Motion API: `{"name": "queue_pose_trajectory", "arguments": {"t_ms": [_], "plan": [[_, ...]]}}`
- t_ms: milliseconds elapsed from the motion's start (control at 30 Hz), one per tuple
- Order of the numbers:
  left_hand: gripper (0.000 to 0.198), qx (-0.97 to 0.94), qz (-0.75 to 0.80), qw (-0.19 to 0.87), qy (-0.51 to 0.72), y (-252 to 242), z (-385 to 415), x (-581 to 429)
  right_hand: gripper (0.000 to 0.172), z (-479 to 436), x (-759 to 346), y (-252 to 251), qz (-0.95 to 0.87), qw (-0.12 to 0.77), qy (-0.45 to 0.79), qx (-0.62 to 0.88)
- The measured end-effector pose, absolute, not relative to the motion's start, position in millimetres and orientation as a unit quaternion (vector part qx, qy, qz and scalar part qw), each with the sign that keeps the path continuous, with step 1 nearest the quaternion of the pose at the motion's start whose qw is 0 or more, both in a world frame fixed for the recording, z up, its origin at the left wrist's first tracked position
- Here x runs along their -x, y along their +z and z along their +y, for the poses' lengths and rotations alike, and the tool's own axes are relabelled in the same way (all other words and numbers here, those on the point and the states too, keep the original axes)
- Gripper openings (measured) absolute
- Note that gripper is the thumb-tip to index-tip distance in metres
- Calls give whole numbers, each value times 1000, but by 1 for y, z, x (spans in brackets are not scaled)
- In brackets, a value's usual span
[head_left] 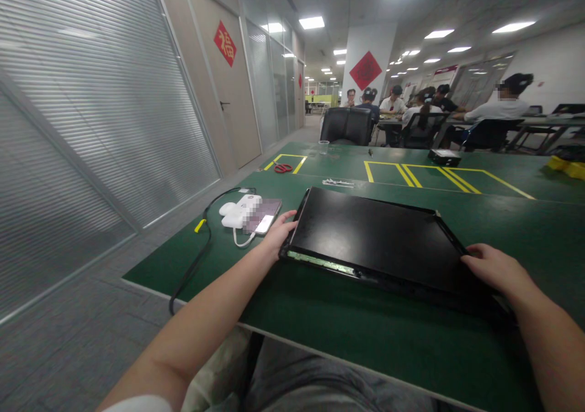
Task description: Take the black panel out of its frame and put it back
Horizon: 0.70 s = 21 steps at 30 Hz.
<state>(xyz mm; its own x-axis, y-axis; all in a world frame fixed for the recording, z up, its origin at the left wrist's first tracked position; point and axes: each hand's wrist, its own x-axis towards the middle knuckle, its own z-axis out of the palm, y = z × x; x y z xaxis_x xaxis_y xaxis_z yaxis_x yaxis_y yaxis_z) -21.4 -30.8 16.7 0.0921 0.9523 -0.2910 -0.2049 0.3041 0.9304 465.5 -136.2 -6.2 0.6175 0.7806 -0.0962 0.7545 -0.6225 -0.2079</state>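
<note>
A large black display panel (375, 235) is held over the green table, its dark face up and slightly tilted. Along its near left edge a pale green circuit-board strip (320, 262) shows in the black frame. My left hand (283, 232) grips the left side, with fingers partly hidden behind the frame. On the right side, my right hand (496, 269) has its thumb on top, while the other fingers are curled at the edge and partly out of sight. Whether the panel's underside touches the table cannot be made out.
Left of the panel lie a phone (265, 217), white charging devices (237, 212) and a black cable (208, 241). Beyond are red-handled scissors (283, 168), a caliper-like tool (338, 183), a clear cup (323, 147), yellow tape outlines and a black box (445, 157). People sit farther back.
</note>
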Motion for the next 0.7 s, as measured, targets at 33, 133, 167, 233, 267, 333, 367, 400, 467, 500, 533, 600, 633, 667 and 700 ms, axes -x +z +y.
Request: {"name": "queue_pose_trajectory", "arguments": {"t_ms": [33,133,167,233,267,333,367,400,467,500,533,600,633,667,700], "plan": [[76,-379,494,640,452,17,-31,22,49,-136,-466,-7,-428,72,88,896],[83,-384,483,652,441,17,-33,23,47,-136,-466,-7,-428,72,89,897],[83,-386,482,653,439,18,-33,23,47,-136,-466,-7,-427,71,90,897],[77,-397,481,646,441,18,-34,23,47,-136,-466,-7,-426,70,92,897],[70,-404,482,639,444,19,-35,23,47,-136,-466,-7,-426,71,93,897],[53,-420,476,629,447,19,-36,23,47,-136,-466,-8,-427,76,92,896],[46,-428,471,629,447,19,-36,23,47,-136,-467,-9,-428,80,90,896],[42,-436,464,629,446,20,-36,23,47,-135,-467,-10,-429,84,88,895],[39,-450,453,624,450,20,-37,22,45,-135,-469,-12,-431,90,81,894],[39,-458,449,619,453,20,-37,22,44,-135,-470,-13,-432,93,78,894],[40,-468,446,612,455,19,-36,23,43,-134,-471,-14,-434,97,75,893],[40,-490,438,597,460,19,-35,23,41,-134,-472,-16,-437,104,70,891],[41,-499,435,589,464,19,-35,23,40,-134,-472,-16,-438,106,67,890],[42,-505,432,582,468,19,-34,23,40,-134,-472,-16,-439,107,65,890],[43,-509,430,576,473,19,-34,23,40,-134,-472,-16,-440,106,63,889]]}}
